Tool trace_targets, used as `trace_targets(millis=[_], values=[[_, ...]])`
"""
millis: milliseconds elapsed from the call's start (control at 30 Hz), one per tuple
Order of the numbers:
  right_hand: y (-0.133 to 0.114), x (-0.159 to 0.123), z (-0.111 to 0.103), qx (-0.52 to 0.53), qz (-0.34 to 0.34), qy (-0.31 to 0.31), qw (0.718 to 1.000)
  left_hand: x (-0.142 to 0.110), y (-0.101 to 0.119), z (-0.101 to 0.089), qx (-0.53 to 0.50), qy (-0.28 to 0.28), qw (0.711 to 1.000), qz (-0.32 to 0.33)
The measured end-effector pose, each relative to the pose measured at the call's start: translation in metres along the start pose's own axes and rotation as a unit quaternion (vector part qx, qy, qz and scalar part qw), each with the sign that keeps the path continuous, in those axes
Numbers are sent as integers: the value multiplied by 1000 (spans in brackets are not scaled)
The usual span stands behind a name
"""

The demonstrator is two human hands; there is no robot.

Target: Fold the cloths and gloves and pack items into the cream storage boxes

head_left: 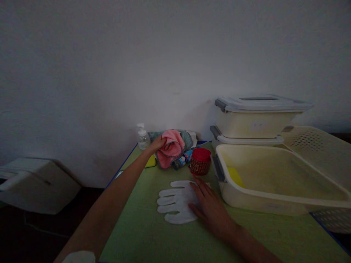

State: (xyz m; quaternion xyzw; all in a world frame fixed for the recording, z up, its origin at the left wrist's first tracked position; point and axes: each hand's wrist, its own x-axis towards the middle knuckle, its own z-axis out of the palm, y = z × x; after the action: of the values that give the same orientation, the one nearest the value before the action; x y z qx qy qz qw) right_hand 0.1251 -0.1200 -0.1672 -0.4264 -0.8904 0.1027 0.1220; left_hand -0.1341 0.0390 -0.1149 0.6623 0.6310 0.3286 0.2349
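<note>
At the far side of the table, my left hand (158, 143) is closed on the edge of a pink cloth (173, 143) with a dark border. A grey-green cloth (187, 138) lies behind it, partly hidden. My right hand (212, 210) rests over the cuff end of a white glove (178, 202), its fingers stretched out. The glove lies flat, fingers pointing left. Just beyond my right fingertips sits a red roll in a dark red woven holder (200, 161). Beside that is a blue can or bottle (184, 159), partly under the pink cloth.
A clear pump bottle (142, 139) and a yellow item (150, 161) stand near my left wrist. On the right, an open cream bin (263, 199) holds something yellow (236, 177). Behind it are stacked lidded boxes (255, 122) and a perforated basket (320, 149). The wall closes off the back.
</note>
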Motion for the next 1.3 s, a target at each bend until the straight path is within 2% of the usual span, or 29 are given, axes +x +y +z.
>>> trace_targets(millis=[200,333,400,567,633,733,867,933,1000,1100,1300], values=[[0,-1,-1,-14,-11,-21,1000,15,1,7,63,-88,994,-21],[-1,-1,-2,-5,-9,-18,1000,26,6,4,123,-107,987,-9],[-2,-1,-3,-5,-6,-22,1000,32,13,-2,151,-81,985,12],[0,-2,-2,-12,-11,-12,1000,34,35,-18,198,50,976,79],[0,-3,-1,-9,-12,-9,1000,29,40,-19,209,66,970,105],[0,-3,-1,-2,-11,-16,1000,18,40,-12,225,18,965,136],[-1,-3,-3,1,-8,-28,1000,11,36,-1,236,-109,955,140],[-1,-2,-4,1,-6,-28,1000,13,39,-4,233,-146,952,135],[-1,-2,-5,4,-4,-29,1000,17,45,-12,223,-157,952,140],[0,-3,-6,14,-6,-27,1000,23,60,-30,202,-117,960,157],[1,-4,-4,37,-2,-10,999,20,95,-55,139,70,968,198]])
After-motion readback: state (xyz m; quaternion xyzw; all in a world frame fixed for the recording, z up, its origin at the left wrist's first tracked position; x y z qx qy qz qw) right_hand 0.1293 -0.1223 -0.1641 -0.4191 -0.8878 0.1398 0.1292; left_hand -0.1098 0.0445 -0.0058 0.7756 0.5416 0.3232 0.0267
